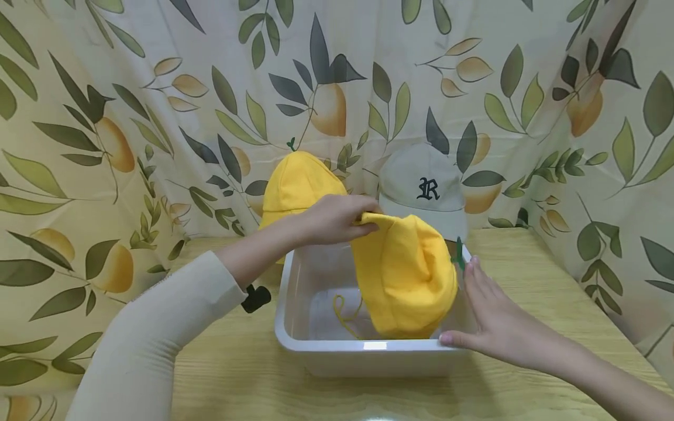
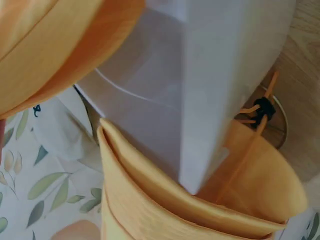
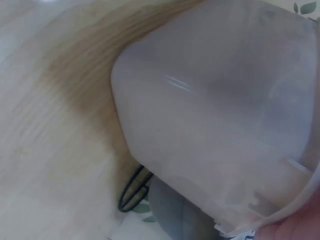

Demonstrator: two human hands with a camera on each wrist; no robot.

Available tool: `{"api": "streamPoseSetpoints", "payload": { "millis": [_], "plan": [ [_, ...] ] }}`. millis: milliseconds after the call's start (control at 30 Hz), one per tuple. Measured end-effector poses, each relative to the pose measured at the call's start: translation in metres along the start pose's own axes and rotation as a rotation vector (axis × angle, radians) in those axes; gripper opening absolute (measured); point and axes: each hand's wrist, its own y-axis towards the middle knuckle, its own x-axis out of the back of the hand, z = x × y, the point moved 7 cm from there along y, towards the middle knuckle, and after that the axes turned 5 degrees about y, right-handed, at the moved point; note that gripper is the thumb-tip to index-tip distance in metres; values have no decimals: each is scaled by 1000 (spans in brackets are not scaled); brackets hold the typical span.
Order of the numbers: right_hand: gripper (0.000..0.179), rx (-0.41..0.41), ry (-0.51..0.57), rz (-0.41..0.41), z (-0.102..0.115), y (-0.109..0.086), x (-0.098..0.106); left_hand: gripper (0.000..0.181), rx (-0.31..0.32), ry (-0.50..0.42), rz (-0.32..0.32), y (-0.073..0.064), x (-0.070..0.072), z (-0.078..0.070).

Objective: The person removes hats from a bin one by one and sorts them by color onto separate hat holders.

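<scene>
A yellow fabric hat [image 1: 402, 275] hangs tilted in and over a white plastic bin [image 1: 374, 346]. My left hand [image 1: 339, 219] pinches its edge at the upper left; the crown faces right. In the left wrist view part of this hat [image 2: 55, 50] fills the upper left corner. A green sprout-like piece [image 1: 460, 252] shows by the crown, and a yellow cord [image 1: 342, 316] trails inside the bin. My right hand [image 1: 500, 321] rests at the bin's right front corner, thumb on the front rim and fingers extended along the right side.
Behind the bin at the left stands another yellow hat [image 1: 300, 184] with a green sprout; its cord has a black toggle [image 2: 262, 111]. A pale grey cap [image 1: 421, 181] with a black R stands behind at the right. All are on a wooden table [image 1: 226, 362] before a leaf-patterned curtain [image 1: 347, 47].
</scene>
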Motion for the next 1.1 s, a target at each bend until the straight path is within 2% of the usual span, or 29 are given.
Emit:
{"api": "streamPoseSetpoints", "payload": {
  "millis": [100, 233, 400, 500, 667, 767, 900, 1033, 1100],
  "plan": [
    [124, 36, 3, -19, 8, 4, 5, 10, 64, -116, -96, -9, 4, 9],
    [131, 93, -69, -84, 23, 14, 20, 10, 188, -318, -201, -21, 9, 22],
    [128, 159, -130, -203, 54, 28, 37, 12, 356, -608, -223, -34, 2, 31],
    [121, 207, -155, -234, 79, 39, 40, 15, 444, -748, -247, -41, -2, 35],
    [116, 360, -289, -280, 117, 52, 34, 19, 553, -885, -334, -47, -4, 40],
    [112, 425, -414, -315, 128, 56, 27, 20, 579, -966, -368, -49, -5, 43],
    [89, 438, -461, -365, 131, 58, 23, 23, 602, -1053, -364, -52, -7, 47],
    [43, 467, -424, -455, 129, 58, 28, 25, 631, -1079, -332, -57, -11, 55],
    [25, 509, -410, -498, 129, 58, 32, 26, 638, -1095, -321, -58, -15, 60]
  ]
}}
